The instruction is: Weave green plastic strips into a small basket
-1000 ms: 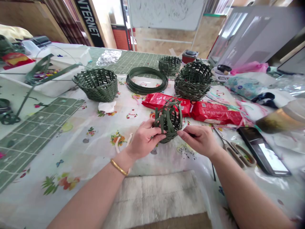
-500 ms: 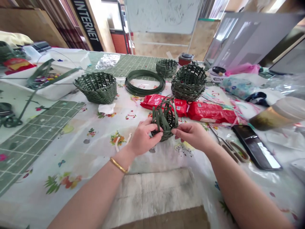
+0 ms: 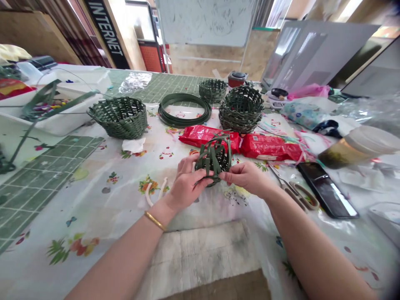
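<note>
A small half-woven green basket (image 3: pixel 215 157) with loose upright strips stands on the flowered tablecloth (image 3: pixel 103 208) at the centre. My left hand (image 3: pixel 186 181) grips its left side, thumb across the weave. My right hand (image 3: pixel 246 178) pinches the basket's lower right side with closed fingers. Both hands hold it just above the cloth.
Three finished green baskets stand behind: a wide one (image 3: pixel 120 117), a stacked one (image 3: pixel 240 108) and a small one (image 3: pixel 213 90). A coil of green strip (image 3: pixel 184 110), red packets (image 3: pixel 268 146), scissors (image 3: pixel 295 192), a phone (image 3: pixel 326 189) and a white tray (image 3: pixel 53 112) surround them.
My hands and the small basket have stayed together, and my right fingers have shifted closer in on the basket's lower edge. The view has drifted a little to the right.
</note>
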{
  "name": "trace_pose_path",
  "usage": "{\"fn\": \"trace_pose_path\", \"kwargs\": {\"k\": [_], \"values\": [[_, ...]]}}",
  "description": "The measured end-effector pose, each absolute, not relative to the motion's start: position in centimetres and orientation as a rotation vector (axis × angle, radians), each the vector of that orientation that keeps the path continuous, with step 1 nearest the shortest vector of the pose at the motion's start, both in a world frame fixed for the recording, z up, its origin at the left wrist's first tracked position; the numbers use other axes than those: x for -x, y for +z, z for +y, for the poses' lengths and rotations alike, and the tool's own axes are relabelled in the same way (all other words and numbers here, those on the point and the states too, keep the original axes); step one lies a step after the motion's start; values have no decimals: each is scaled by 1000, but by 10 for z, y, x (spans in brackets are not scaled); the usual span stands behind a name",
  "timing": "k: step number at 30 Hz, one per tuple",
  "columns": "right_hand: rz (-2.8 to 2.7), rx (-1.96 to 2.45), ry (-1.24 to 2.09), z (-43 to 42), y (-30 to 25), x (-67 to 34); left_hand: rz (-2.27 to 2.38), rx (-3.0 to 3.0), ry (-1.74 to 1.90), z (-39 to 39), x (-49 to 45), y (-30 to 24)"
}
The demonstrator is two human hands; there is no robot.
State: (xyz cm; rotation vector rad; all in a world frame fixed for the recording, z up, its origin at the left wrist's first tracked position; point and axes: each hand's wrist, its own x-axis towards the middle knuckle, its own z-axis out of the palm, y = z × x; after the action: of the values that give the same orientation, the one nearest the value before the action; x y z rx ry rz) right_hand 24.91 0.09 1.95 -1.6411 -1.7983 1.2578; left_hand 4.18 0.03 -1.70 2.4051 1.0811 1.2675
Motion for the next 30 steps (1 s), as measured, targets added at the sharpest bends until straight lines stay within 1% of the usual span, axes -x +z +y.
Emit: {"fn": "trace_pose_path", "kwargs": {"k": [3,7,9,13,19,24,26,30], "values": [[-1838,1684,1217,0,19,-250,1102,-2411,1328,1,-41,-19],[-1866,1701,1085,-2,19,-243,1146,-2195,1333,5,-41,-22],[-1892,1716,952,-5,23,-238,1181,-2098,1323,6,-43,-22],[-1909,1690,577,-12,36,-231,1288,-2012,1273,2,-48,-18],[-1951,1548,314,-18,41,-228,1338,-2067,1220,-3,-51,-7],[-2082,1465,-66,-19,32,-227,1377,-2130,1199,-4,-52,-5],[-2096,1511,-89,-17,28,-227,1381,-2145,1195,-5,-52,-5],[-2117,1585,17,-13,24,-224,1347,-2158,1183,-6,-53,-6]]}}
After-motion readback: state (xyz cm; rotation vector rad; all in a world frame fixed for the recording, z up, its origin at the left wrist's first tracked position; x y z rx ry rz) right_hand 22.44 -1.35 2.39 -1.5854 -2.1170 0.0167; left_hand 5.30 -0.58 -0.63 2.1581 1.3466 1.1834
